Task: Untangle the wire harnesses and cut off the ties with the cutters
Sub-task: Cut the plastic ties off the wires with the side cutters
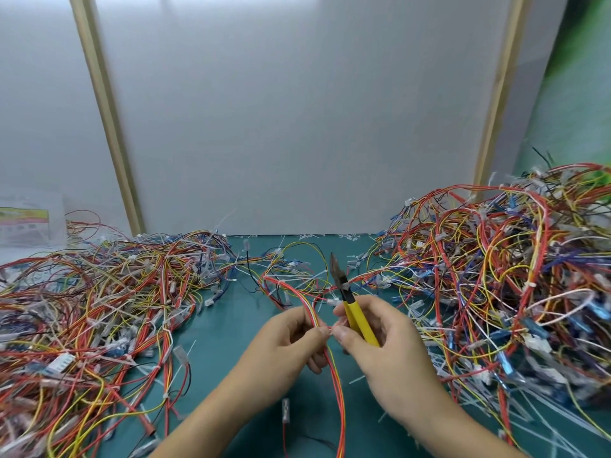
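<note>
My left hand (291, 342) pinches a thin harness (337, 391) of red, orange and yellow wires above the green mat. My right hand (380, 342) holds the yellow-handled cutters (353, 309) against its palm, jaws pointing up and away. The thumb and forefinger of that hand also pinch the same harness right beside my left fingertips. The harness runs up to a white tie (280, 284) and down toward me between my forearms.
A large tangle of coloured harnesses (92, 309) covers the mat on the left. A taller heap (512, 276) rises on the right. Cut white tie scraps (545, 414) litter the green mat (231, 375). A white panel wall stands behind.
</note>
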